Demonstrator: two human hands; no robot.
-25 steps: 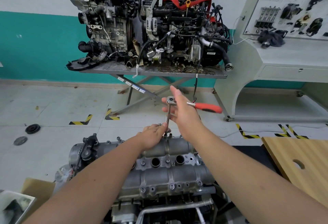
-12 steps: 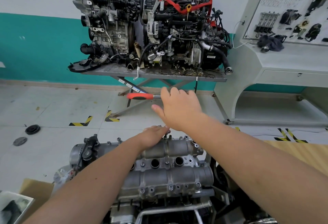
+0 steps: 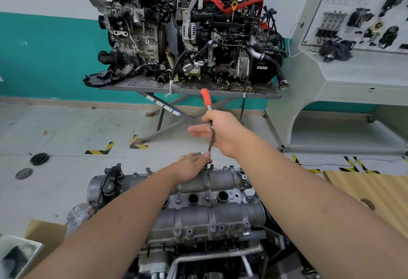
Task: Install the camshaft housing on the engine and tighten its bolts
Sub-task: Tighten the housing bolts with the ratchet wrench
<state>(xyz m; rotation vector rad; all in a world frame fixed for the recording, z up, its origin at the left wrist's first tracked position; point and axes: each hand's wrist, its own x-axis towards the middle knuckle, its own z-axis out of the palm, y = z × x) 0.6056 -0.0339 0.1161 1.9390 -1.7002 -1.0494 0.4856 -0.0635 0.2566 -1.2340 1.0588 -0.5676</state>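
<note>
The grey cast camshaft housing [image 3: 205, 210] lies on the engine in front of me, with several bolts along its edges. At its far edge my left hand [image 3: 191, 166] pinches the lower end of a long extension bar [image 3: 211, 144] over a bolt. A ratchet with an orange-red handle [image 3: 206, 98] tops that bar. My right hand [image 3: 221, 134] holds the ratchet near its head, with the fingers stretched out to the left. The handle points up and away from me. The socket and bolt head are hidden behind my left fingers.
A steel table [image 3: 189, 90] with two other engines stands against the teal wall. A grey training console [image 3: 344, 73] is at the right. A wooden board [image 3: 373, 190] lies at right of the engine, a cardboard box [image 3: 42, 234] at lower left. Round black parts [image 3: 39, 158] lie on the floor.
The ratchet handle swung from pointing right, round to the left, and now points up and away. My left hand stayed on the bar's lower end.
</note>
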